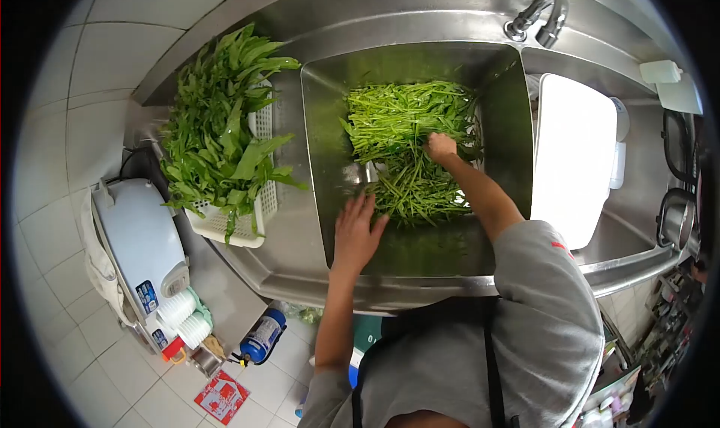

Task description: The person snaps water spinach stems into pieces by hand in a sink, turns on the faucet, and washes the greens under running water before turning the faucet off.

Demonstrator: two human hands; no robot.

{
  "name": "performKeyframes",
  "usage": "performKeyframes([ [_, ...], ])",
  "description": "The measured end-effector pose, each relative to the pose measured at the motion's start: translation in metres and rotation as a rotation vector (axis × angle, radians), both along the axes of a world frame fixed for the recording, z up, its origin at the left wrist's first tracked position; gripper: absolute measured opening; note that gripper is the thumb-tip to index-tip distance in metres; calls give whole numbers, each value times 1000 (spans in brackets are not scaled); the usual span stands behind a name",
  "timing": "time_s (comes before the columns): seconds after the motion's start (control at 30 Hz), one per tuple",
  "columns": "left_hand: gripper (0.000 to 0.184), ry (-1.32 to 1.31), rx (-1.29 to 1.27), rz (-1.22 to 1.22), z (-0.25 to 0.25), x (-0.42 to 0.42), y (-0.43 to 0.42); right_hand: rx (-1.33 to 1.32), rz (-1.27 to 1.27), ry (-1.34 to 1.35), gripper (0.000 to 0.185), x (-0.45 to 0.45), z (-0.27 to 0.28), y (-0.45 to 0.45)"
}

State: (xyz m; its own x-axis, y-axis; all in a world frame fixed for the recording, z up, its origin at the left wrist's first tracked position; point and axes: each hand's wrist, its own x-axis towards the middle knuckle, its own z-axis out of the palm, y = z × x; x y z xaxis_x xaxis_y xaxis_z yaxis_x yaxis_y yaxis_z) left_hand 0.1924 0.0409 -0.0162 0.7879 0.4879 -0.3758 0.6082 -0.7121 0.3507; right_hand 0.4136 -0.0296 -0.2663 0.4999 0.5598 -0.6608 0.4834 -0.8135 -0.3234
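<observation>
Long-stemmed leafy greens (405, 117) lie in the deep steel sink basin (420, 259), with a looser part of the heap nearer me. My right hand (441, 148) reaches into the right middle of the heap, fingers curled closed around some stems; the fingertips are partly hidden. My left hand (358, 231) is over the near left of the basin, beside the greens, its fingers stretched and apart, holding nothing. On the left ledge, a white plastic basket (238, 233) is piled high with more leafy greens (221, 136).
A curved faucet (551, 19) rises behind the basin. On the right, a white board (574, 162) leans over a second basin. A pale blue lidded appliance (139, 229), stacked white bowls (184, 319) and a blue cylinder (262, 334) are at the lower left.
</observation>
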Motion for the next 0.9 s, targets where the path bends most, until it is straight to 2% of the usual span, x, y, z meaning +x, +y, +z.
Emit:
performKeyframes([
  [0.07, 51, 151, -215, 28, -16, -10, 1, -82, -161, 123, 44, -7, 4, 15],
  [0.1, 50, 178, -236, 45, -25, -14, 3, -58, -65, 24, 39, -18, 0, 16],
  [0.2, 49, 236, -281, 105, -43, -26, 11, 79, 509, 25, 28, -40, -14, 27],
  [0.23, 49, 228, -285, 136, -48, -25, 16, 340, 691, -14, 18, -50, -18, 19],
  [0.33, 48, 143, -236, 164, -83, -36, 22, 317, 1167, -188, 27, -79, -58, 10],
  [0.43, 48, 135, -293, 197, -92, -34, 26, 343, 944, -248, 49, -92, -86, -19],
  [0.53, 48, 177, -357, 239, -87, -35, 30, 119, 609, 8, 69, -118, -64, -59],
  [0.63, 48, 212, -366, 298, -81, -27, 36, -41, 494, 141, 68, -140, -45, -84],
  [0.73, 48, 243, -360, 310, -74, -26, 39, -60, 538, -29, 60, -135, -32, -59],
  [0.8, 48, 260, -367, 319, -65, -24, 39, 241, 445, -166, 48, -118, -26, -25],
  [0.87, 49, 264, -381, 337, -56, -17, 41, 457, 417, -295, 48, -102, -12, 21],
  [0.9, 50, 245, -364, 339, -58, -18, 40, 463, 471, -319, 50, -98, -6, 38],
])
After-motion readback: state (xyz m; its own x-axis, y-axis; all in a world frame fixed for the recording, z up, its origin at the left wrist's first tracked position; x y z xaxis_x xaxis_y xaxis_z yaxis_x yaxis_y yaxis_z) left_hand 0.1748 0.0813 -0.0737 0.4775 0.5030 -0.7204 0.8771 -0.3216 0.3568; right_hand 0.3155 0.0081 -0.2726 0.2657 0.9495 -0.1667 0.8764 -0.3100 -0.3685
